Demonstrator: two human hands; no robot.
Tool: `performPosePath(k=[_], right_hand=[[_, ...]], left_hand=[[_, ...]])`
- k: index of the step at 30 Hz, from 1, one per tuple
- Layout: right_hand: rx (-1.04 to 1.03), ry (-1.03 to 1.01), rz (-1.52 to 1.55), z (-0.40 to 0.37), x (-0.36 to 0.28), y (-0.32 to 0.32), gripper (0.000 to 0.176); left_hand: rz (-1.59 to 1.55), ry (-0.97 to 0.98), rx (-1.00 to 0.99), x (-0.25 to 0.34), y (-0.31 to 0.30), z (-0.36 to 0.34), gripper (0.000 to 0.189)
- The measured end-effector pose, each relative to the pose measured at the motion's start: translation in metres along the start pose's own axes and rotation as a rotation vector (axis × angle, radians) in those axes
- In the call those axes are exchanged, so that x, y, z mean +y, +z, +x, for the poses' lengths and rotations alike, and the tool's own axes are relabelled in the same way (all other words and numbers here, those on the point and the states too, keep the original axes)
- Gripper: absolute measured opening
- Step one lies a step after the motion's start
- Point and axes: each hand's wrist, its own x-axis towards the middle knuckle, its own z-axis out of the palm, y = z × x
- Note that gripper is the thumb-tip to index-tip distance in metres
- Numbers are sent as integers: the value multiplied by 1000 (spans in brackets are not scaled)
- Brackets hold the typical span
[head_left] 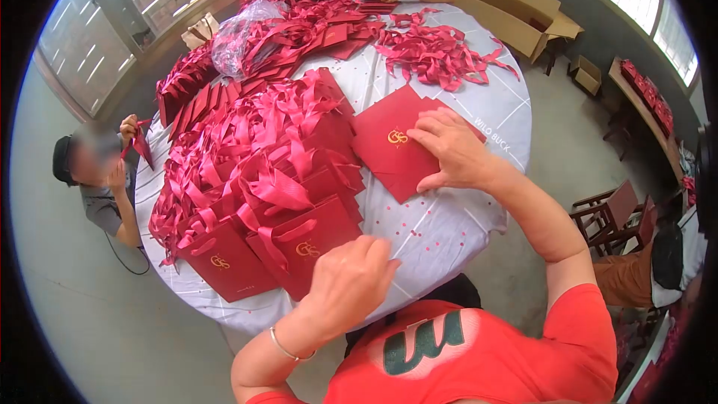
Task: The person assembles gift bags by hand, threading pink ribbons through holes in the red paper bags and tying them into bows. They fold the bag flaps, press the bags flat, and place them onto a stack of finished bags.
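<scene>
My right hand [458, 151] rests on a flat red paper bag [385, 153] with a gold logo, its fingers spread and the thumb near the bag's edge. More flat red bags show from under it at the right. My left hand [350, 277] is curled beside the front of a pile of upright red gift bags; its fingertips are hidden, so I cannot make out whether anything is in them. The nearest gift bag [321, 232] has a gold logo and a pink ribbon handle. Behind it, pink ribbons [262, 142] cover the packed bags.
A round table with a white cloth [441, 217] carries a heap of loose ribbons [441, 56], stacked bags and a clear plastic bag [243, 37]. Two people sit across and at the left, handling bags. A cardboard box [508, 11] and chairs [613, 213] stand at the right.
</scene>
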Motion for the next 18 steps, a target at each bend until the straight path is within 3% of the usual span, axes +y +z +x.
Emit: performPosePath(k=[4, 5, 10, 13, 17, 18], right_hand=[[97, -22, 73, -8, -3, -4, 75], [153, -17, 83, -12, -5, -5, 64], [215, 39, 103, -36, -24, -37, 49], [66, 95, 254, -47, -55, -69, 50], [-126, 47, 402, -61, -90, -72, 49], [-129, 22, 414, -62, -94, -64, 49]], left_hand=[[-201, -38, 29, 5, 21, 27, 25], [-203, -35, 35, 2, 28, 30, 25], [-233, 33, 299, -1, 44, 35, 49], [-230, 99, 429, 0, 37, 38, 54], [-191, 42, 401, -8, 46, 35, 43], [-267, -21, 251, -10, 50, 31, 39]])
